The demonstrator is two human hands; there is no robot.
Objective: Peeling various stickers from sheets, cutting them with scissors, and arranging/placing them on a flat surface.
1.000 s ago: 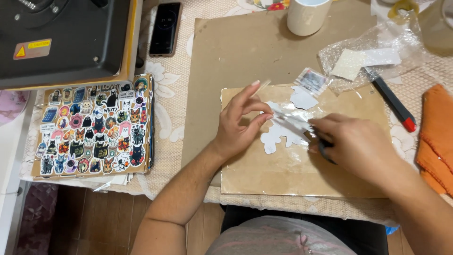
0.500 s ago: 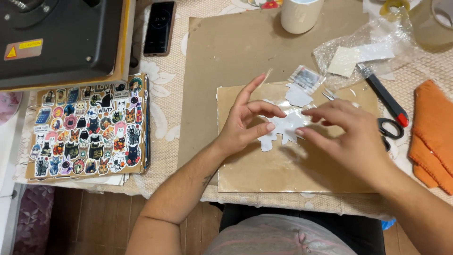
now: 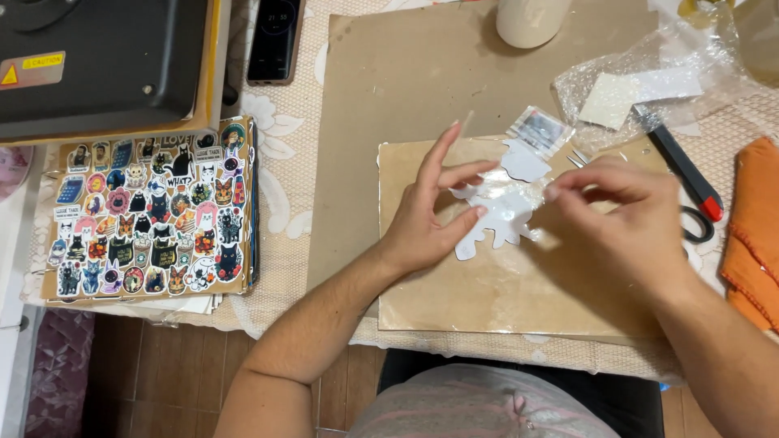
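A white cut-out shape [image 3: 497, 227] covered with clear film [image 3: 519, 197] lies on a brown cardboard board [image 3: 503, 304]. My left hand [image 3: 426, 223] grips the cut-out's left side between thumb and fingers. My right hand [image 3: 629, 219] pinches the film's right edge with its fingertips. Scissors with black handles [image 3: 696, 225] lie on the board behind my right hand, their tips [image 3: 578, 156] showing above it. A second white cut-out piece [image 3: 525, 162] and a small clear bag [image 3: 541, 130] rest just beyond.
A red and black box cutter [image 3: 686, 174] lies at the right, next to an orange cloth [image 3: 751, 235]. Bubble wrap [image 3: 649, 77] and a white cup [image 3: 527, 20] sit at the back. At the left are a sticker-covered board [image 3: 150, 211], a phone [image 3: 274, 40] and a black machine [image 3: 97, 57].
My right hand has put the scissors down on the board to the right and come back to pinch the film. My left hand stays on the cut-out.
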